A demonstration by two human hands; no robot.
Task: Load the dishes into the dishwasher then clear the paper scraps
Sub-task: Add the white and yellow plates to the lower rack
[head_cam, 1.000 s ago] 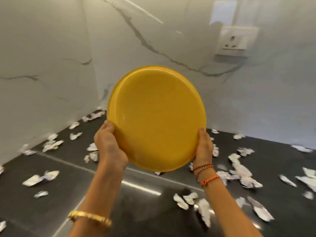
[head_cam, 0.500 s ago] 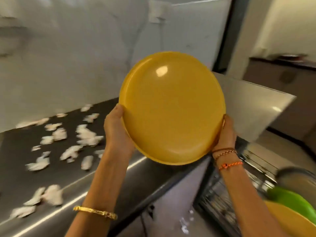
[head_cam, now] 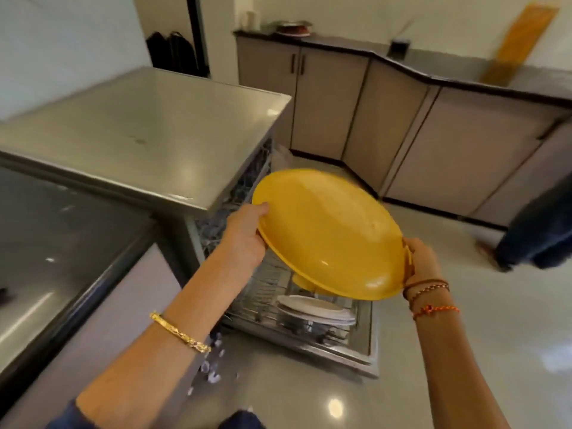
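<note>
The yellow plate (head_cam: 331, 233) hangs tilted just above the dishwasher's lower rack (head_cam: 266, 292), its underside to the camera. The left hand (head_cam: 247, 233) and right hand (head_cam: 422, 258) grip opposite rims; the rack lies directly below, nearer the left hand.

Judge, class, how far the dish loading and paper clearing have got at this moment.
Done: white plates already sit in the pulled-out dishwasher rack. In hand: the left hand and right hand grip a yellow plate, tilted above the rack, not yet slotted in. Left: seating that plate and clearing paper scraps, some lying on the floor beside the dishwasher.
</note>
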